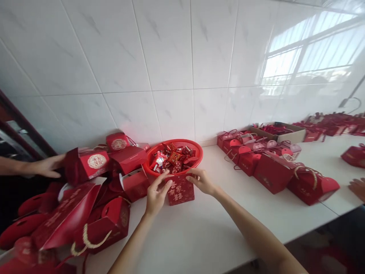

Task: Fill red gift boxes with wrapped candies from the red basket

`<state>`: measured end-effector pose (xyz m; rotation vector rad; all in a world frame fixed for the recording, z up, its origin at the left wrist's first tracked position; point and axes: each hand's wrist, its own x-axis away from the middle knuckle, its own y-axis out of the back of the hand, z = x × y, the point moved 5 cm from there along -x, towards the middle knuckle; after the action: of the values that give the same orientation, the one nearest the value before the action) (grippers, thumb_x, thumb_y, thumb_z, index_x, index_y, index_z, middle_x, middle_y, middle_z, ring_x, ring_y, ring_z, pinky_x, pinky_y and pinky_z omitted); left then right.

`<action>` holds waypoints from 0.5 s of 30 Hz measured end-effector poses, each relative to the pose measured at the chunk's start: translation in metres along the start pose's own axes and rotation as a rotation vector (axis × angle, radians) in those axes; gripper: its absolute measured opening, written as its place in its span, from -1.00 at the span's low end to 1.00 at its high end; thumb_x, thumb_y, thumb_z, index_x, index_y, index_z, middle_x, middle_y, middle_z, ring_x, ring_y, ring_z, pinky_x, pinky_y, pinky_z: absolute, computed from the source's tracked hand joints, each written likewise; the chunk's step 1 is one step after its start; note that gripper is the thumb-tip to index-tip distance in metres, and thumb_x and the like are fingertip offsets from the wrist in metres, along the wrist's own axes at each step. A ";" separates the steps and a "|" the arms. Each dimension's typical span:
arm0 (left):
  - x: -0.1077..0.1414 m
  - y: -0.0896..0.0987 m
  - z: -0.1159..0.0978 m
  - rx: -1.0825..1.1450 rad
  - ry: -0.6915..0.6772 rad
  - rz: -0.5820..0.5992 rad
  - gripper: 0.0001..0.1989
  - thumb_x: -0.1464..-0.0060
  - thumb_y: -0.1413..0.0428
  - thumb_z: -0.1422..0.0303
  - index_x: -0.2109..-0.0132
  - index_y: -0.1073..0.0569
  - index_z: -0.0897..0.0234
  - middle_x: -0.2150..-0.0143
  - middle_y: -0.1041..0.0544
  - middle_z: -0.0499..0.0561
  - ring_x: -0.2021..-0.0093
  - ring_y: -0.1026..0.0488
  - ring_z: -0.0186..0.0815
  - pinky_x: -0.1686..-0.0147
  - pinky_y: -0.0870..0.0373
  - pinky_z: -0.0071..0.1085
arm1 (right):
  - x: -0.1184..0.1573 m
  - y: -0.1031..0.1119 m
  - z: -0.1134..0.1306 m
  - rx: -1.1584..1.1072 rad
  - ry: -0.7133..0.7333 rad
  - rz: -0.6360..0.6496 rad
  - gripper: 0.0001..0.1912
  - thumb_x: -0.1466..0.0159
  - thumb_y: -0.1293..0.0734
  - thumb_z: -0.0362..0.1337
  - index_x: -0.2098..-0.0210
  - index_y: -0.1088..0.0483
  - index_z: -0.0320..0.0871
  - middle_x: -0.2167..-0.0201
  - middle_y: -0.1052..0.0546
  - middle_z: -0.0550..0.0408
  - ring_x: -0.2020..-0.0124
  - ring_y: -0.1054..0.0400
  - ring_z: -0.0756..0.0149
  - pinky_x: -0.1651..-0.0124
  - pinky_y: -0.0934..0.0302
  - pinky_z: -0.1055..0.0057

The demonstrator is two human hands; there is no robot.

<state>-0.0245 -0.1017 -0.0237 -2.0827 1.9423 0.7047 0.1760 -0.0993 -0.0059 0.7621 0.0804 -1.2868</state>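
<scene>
A small red box (180,190) with gold characters stands upright on the white table, just in front of a red plastic basket (200,154). My left hand (158,191) pinches the top left edge of the box. At its top right corner, my right hand (202,180) has its fingers closed on the rim. Wrapped candies (173,158) in red, gold and silver fill the basket behind. The inside of the box is hidden from view.
Red boxes (105,224) pile up at left, where another person's hand (49,166) touches one. Handled red boxes (270,171) line the right side, before an open carton (296,136). Another person's hand (357,188) rests at the far right. A tiled wall (171,68) stands behind.
</scene>
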 end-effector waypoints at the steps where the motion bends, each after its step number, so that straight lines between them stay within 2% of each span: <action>1: 0.003 -0.001 0.002 0.016 0.010 0.002 -0.41 -0.07 -0.20 0.02 -0.15 -0.47 0.26 -0.03 -0.60 0.17 -0.09 -0.53 -0.05 -0.09 -0.48 -0.15 | 0.001 0.007 0.006 0.011 0.018 0.009 -0.67 -0.35 -0.26 -0.04 0.21 -0.52 -0.15 0.32 -0.56 0.04 0.32 -0.33 0.31 0.24 -0.25 0.38; 3: 0.009 -0.003 0.006 0.059 0.026 0.019 -0.41 -0.09 -0.18 0.02 -0.18 -0.44 0.26 0.01 -0.62 0.16 -0.03 -0.56 -0.08 -0.04 -0.51 -0.17 | 0.003 0.032 0.022 0.025 0.045 -0.014 -0.68 -0.32 -0.30 -0.04 0.23 -0.55 -0.15 0.30 -0.58 0.03 0.31 -0.35 0.30 0.25 -0.26 0.38; 4: 0.012 -0.005 0.009 0.078 0.038 0.037 -0.42 -0.10 -0.17 0.01 -0.16 -0.45 0.27 0.04 -0.63 0.16 0.00 -0.57 -0.09 -0.03 -0.51 -0.17 | 0.005 0.052 0.031 0.032 0.047 -0.054 -0.67 -0.31 -0.32 -0.03 0.21 -0.56 -0.15 0.30 -0.59 0.03 0.35 -0.36 0.31 0.27 -0.27 0.37; 6: 0.017 -0.011 0.016 0.079 0.065 0.082 -0.47 -0.08 -0.17 -0.01 -0.04 -0.51 0.29 0.12 -0.64 0.14 0.07 -0.59 -0.09 0.01 -0.53 -0.17 | 0.011 0.104 0.050 0.070 0.046 -0.191 -0.68 -0.30 -0.34 -0.03 0.20 -0.58 -0.14 0.32 -0.59 0.05 0.34 -0.40 0.29 0.28 -0.29 0.35; 8: 0.020 -0.019 0.023 0.029 0.089 0.147 -0.54 -0.04 -0.18 -0.01 0.13 -0.57 0.29 0.21 -0.65 0.12 0.14 -0.60 -0.10 0.05 -0.54 -0.19 | 0.022 0.171 0.069 0.124 0.042 -0.442 -0.70 -0.25 -0.40 -0.04 0.20 -0.58 -0.12 0.39 -0.58 0.09 0.38 -0.43 0.29 0.32 -0.32 0.35; 11: 0.023 -0.030 0.027 -0.045 0.072 0.249 -0.63 -0.03 -0.18 0.02 0.30 -0.59 0.26 0.30 -0.64 0.07 0.23 -0.60 -0.14 0.11 -0.56 -0.23 | 0.051 0.270 0.092 0.207 0.024 -0.872 -0.78 -0.19 -0.46 -0.17 0.23 -0.59 -0.17 0.49 -0.54 0.11 0.53 -0.40 0.39 0.43 -0.31 0.38; 13: 0.025 -0.034 0.026 -0.060 0.043 0.286 -0.67 -0.03 -0.18 0.06 0.32 -0.60 0.24 0.33 -0.64 0.06 0.26 -0.59 -0.15 0.14 -0.56 -0.25 | 0.075 0.323 0.098 0.258 -0.063 -1.099 -0.81 -0.17 -0.47 -0.29 0.25 -0.60 -0.28 0.46 -0.57 -0.01 0.55 -0.43 0.42 0.45 -0.29 0.39; 15: 0.027 -0.037 0.026 -0.065 0.034 0.309 -0.71 -0.03 -0.17 0.10 0.31 -0.62 0.23 0.34 -0.65 0.05 0.27 -0.59 -0.16 0.17 -0.56 -0.26 | 0.101 0.361 0.096 0.348 -0.178 -1.273 -0.79 -0.15 -0.45 -0.38 0.23 -0.61 -0.40 0.39 -0.59 -0.17 0.60 -0.40 0.48 0.47 -0.26 0.37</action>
<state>0.0075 -0.1092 -0.0647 -1.8578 2.3186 0.8053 0.4928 -0.2089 0.1880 0.9079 0.2217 -2.6232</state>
